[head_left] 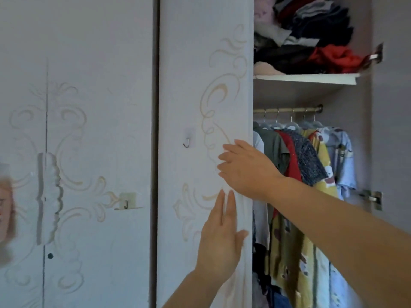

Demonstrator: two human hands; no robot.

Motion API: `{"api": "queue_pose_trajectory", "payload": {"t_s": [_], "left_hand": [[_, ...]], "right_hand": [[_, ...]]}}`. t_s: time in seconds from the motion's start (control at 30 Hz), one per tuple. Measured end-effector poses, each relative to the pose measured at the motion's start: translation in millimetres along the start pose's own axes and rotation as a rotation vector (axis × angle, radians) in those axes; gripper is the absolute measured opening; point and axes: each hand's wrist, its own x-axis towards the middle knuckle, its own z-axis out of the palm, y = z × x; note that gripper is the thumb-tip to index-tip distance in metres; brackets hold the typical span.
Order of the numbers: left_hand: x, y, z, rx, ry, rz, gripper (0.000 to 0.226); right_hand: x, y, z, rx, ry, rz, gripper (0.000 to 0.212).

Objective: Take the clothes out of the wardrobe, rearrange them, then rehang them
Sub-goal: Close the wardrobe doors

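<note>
Wardrobe door [200, 85]: pale matt panel with raised scroll ornament and a small metal adhesive hook [188, 141]. Your left hand [219, 238] lies flat on it near its right edge, fingers straight. Your right hand [246, 167] presses just above, fingers extended. The two are apart and neither grips anything. Hanging clothes [311, 156]: printed and plain shirts on pale hangers, on a slim brass-toned rail [287, 110] inside the open bay. White shelf [307, 78] above: crumpled, heaped garments.

Right of the door panel [200, 63], access is open at the front; hanging clothes [311, 156] fill the space, apparently tightly packed.
</note>
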Motion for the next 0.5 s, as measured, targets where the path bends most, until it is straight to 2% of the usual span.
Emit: {"api": "queue_pose_trajectory", "payload": {"t_s": [0.1, 0.17, 0.27, 0.5], "left_hand": [[14, -10, 38, 0.114, 0.054, 0.058, 0.069], [26, -12, 62, 0.167, 0.058, 0.071, 0.069], [43, -17, 92, 0.218, 0.051, 0.083, 0.067], [78, -32, 149, 0.367, 0.011, -0.041, 0.065]], "right_hand": [[-6, 26, 29, 0.054, 0.042, -0.027, 0.043], [-8, 45, 53, 0.069, 0.127, -0.057, 0.037], [-6, 74, 90, 0.117, 0.162, -0.053, 0.033], [0, 106, 165, 0.13, 0.293, -0.043, 0.048]]}}
